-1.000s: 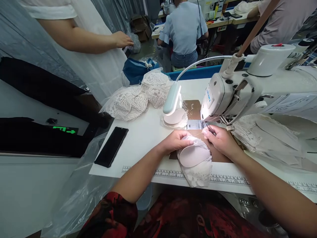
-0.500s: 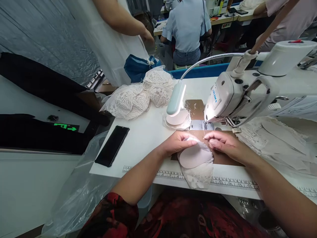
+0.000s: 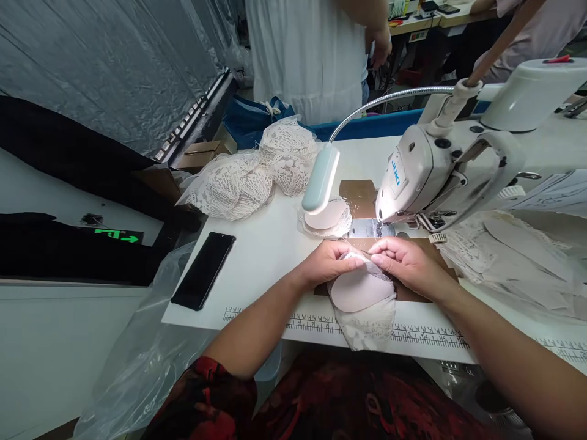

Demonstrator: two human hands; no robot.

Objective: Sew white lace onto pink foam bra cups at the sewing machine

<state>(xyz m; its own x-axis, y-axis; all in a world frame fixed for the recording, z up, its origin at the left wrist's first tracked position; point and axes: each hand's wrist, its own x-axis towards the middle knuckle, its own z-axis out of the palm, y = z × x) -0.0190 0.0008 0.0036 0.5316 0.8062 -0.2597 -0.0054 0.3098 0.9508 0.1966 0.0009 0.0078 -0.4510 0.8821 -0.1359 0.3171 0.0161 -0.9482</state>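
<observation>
A white lace bra cup piece (image 3: 364, 324) with a smooth, pale oval pad (image 3: 362, 291) lies over the table's front edge. My left hand (image 3: 331, 264) is closed on its upper edge, thumb on top. From the other side my right hand (image 3: 403, 263) pinches the same edge, its fingertips meeting those of my left hand. Just beyond both hands is the sewing machine (image 3: 413, 165), its needle area above a metal plate (image 3: 364, 228). Another lace piece with a pad (image 3: 324, 217) sits left of that plate, under the lamp head (image 3: 321, 178).
Lace cups in a bundle (image 3: 243, 183) lie at the back left, near a black phone (image 3: 204, 270). More lace pieces (image 3: 518, 263) are spread on the right. A printed ruler (image 3: 426, 336) runs along the front edge. Behind the table stands a person in white (image 3: 307, 61).
My right hand has moved left to the cup's edge, meeting my left hand. The person in white has moved right, covering the seated person behind. The view has shifted slightly.
</observation>
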